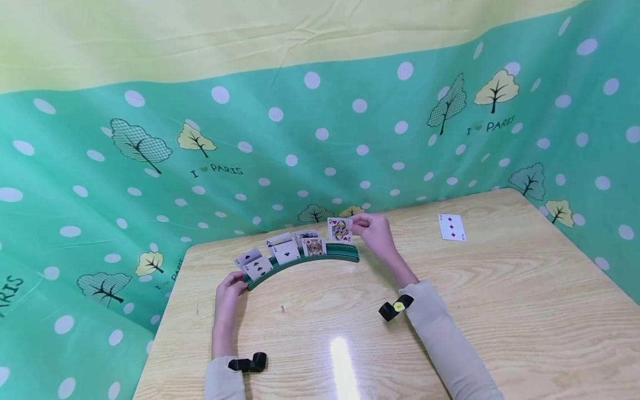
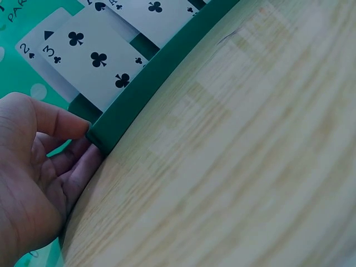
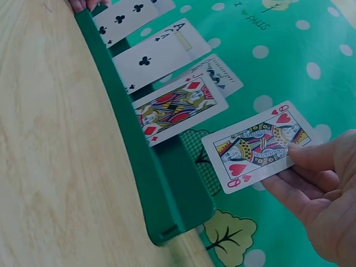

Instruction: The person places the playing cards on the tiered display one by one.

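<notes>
A curved green card holder (image 1: 303,260) stands on the wooden table with playing cards upright in it. My left hand (image 1: 231,286) pinches its left end between thumb and fingers. Closest to that hand is the three of clubs (image 2: 98,60), partly covering the two of spades (image 2: 34,49). Farther along stand the ace of clubs (image 3: 146,62) and, in front of a mostly hidden card (image 3: 229,75), the jack of diamonds (image 3: 177,108). My right hand (image 1: 374,233) pinches the queen of hearts (image 3: 261,147) by one edge, just above the holder's right stretch.
Off to the right on the table (image 1: 500,311) lies a three of diamonds (image 1: 452,227), face up. A green polka-dot curtain (image 1: 320,155) hangs right behind the table's back edge. Black cameras (image 1: 395,307) are strapped at both wrists.
</notes>
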Motion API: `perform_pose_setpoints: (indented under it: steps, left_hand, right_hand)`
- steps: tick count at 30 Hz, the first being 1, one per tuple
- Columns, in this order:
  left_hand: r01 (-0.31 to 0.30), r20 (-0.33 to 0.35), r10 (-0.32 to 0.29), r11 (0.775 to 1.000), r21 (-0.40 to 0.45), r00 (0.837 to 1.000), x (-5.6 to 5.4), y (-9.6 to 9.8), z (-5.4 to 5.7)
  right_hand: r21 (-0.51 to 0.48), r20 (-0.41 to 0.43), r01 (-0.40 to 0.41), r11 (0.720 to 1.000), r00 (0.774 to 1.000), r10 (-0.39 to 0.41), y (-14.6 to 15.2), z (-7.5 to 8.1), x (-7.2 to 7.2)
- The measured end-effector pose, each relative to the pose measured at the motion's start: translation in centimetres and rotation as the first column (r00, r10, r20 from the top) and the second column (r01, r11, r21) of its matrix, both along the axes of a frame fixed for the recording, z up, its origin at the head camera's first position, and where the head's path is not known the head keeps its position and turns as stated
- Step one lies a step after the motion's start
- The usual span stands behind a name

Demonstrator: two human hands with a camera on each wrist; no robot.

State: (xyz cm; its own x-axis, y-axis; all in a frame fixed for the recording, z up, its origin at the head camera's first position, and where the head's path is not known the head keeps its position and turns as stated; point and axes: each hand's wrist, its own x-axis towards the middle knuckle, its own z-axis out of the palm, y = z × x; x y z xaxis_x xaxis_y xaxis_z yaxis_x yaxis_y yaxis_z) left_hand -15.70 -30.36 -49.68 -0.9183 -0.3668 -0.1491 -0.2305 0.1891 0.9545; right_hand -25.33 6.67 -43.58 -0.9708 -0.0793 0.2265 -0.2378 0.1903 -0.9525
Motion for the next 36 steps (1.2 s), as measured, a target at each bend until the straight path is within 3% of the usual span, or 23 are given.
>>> perform_pose_setpoints:
  steps: [14,36]
  left_hand:
    - [0.000,-0.002,0.000,1.000,0.017,1.000,0.0,0.1,0.1]
    - [-0.006,-0.010,0.006,1.000,0.010,1.000,-0.1,0.1,-0.1]
  right_hand:
    - [0.054,-0.014,0.004,0.999,1.000,-0.003,-0.4,-0.6,-0.2]
    - [0.010,-0.035,0.025,1.000,0.999,-0.025,-1.1,-0.8,0.3]
